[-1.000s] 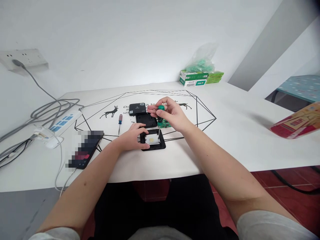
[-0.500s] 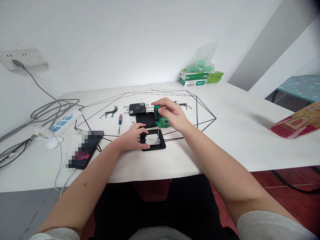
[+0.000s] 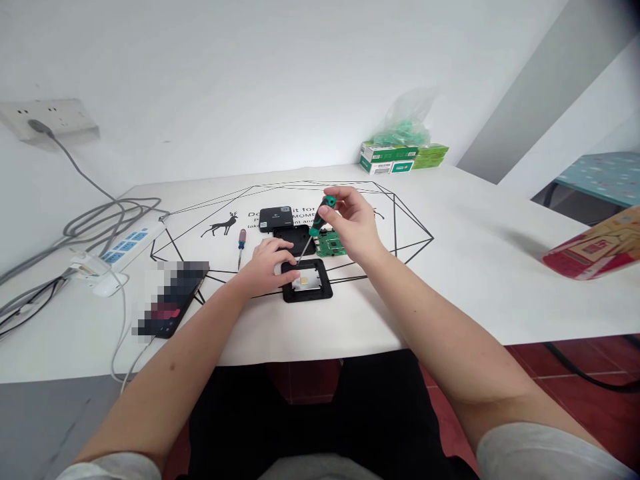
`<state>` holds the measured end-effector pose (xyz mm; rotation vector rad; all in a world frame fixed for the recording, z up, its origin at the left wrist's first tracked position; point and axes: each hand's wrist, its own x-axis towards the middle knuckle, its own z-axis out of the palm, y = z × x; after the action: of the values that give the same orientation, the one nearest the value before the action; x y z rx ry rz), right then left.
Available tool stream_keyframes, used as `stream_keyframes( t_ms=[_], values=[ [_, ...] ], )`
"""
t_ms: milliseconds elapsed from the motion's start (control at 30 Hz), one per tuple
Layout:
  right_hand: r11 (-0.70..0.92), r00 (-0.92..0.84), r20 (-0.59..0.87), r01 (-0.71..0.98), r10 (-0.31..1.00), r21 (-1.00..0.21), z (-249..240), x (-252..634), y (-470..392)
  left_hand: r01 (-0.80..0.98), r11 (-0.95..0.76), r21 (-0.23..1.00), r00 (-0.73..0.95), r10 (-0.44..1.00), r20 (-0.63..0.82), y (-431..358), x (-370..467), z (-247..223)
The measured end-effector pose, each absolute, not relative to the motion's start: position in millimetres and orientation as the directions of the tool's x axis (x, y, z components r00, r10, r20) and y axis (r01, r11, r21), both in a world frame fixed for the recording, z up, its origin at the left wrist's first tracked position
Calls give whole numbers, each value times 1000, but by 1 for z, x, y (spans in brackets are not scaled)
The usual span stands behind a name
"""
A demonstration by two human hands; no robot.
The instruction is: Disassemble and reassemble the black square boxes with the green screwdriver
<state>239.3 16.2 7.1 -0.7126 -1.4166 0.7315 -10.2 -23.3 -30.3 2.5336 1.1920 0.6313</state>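
Note:
My right hand [image 3: 353, 227] grips a green-handled screwdriver [image 3: 320, 217], tilted so its tip points down-left to the far left corner of a black square tray [image 3: 323, 291] that carries a silver plate [image 3: 306, 280]. Resting on the tray's left edge, my left hand [image 3: 265, 265] has its fingers spread and holds it down. A green circuit board [image 3: 331, 244] lies just behind the tray, under my right hand. Two black casing parts, the nearer cover [image 3: 295, 237] and a small black box [image 3: 275, 217], lie further back.
A red-handled screwdriver [image 3: 241, 240] lies left of the black parts. A dark phone [image 3: 173, 297] sits at the near left, with a white power strip [image 3: 117, 250] and cables beyond it. Green boxes [image 3: 395, 157] stand at the back; a red carton [image 3: 595, 247] lies at the right.
My right hand lifted the green screwdriver from the tray's right side, tilted it, and brought its tip over to the tray's far left corner. The left hand shifted slightly back along the tray's edge.

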Motion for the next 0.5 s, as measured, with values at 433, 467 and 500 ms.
stream_keyframes(
  t_ms=[433,467,500],
  values=[
    [552,319,580,184,749,-813,-7,255,39,963,-167,210,93,942,323,2,-21,-38],
    [538,316,587,234,746,-810,-7,261,44,969,-158,190,92,944,317,2,-22,-38],
    [522,306,597,296,742,-800,-8,266,48,973,-153,173,94,947,307,3,-23,-38]
  ],
)
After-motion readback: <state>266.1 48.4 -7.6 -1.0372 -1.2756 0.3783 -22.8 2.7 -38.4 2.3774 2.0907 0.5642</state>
